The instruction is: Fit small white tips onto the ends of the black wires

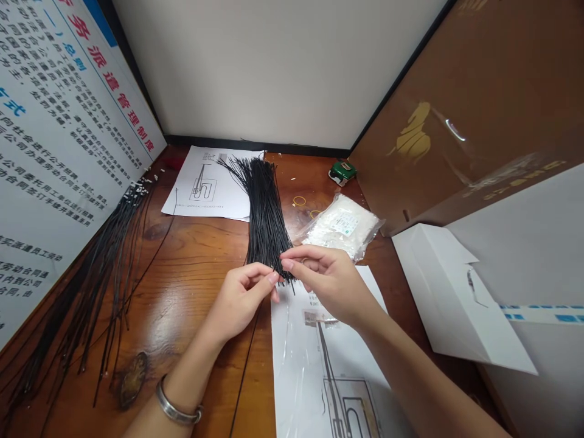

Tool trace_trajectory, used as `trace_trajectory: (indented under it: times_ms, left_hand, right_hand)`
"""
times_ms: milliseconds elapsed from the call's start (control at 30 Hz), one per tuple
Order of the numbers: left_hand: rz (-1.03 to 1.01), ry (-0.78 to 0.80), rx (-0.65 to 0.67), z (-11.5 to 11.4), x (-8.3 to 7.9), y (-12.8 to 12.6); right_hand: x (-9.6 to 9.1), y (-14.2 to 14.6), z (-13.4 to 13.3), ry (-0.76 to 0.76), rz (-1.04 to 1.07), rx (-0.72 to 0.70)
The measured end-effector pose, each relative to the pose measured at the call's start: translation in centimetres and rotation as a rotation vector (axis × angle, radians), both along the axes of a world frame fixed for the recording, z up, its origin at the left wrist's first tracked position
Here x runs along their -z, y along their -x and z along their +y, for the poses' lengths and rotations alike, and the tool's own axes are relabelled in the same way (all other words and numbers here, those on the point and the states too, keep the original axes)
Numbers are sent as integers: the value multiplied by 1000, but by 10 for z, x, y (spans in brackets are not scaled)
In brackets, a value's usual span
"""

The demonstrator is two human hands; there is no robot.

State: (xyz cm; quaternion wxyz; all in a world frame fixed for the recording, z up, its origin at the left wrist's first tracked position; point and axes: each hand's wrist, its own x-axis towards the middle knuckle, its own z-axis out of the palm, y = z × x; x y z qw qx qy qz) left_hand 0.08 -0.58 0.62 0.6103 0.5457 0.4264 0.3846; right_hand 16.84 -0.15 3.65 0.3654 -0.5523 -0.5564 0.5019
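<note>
My left hand (244,298) is closed in a pinch at the near end of a thick bundle of black wires (267,213). A thin black wire (245,371) runs down the table from beneath this hand, seemingly held at its tip. Close beside it, my right hand (331,277) pinches thumb against forefinger over the bundle's near ends. What sits between the right fingertips is too small to make out. Under the right wrist lies a printed drawing sheet (296,371). The bundle's far part rests partly on another printed sheet (182,188).
More black wires with white ends (109,255) lie spread at the left. A clear bag of white pieces (344,225), rubber bands (299,201) and a green tape measure (342,173) are to the right. Panels (264,73) enclose the table; a white folded box (451,292) stands right.
</note>
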Motion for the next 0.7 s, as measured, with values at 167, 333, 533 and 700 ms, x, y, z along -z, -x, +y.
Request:
trace_trajectory:
  times_ms: [167, 333, 533, 700]
  left_hand:
    - [71, -19, 50, 0, 0, 1]
    - [63, -36, 21, -1, 1, -1]
    - [-44, -36, -116, -1, 2, -4]
    - [-65, -72, -151, -1, 4, -4]
  right_hand:
    - [1, 0, 1, 6, 43, -1]
    - [-1, 1, 0, 5, 71, -45]
    - [0, 4, -2, 31, 28, -85]
    - [2, 4, -1, 27, 62, -42]
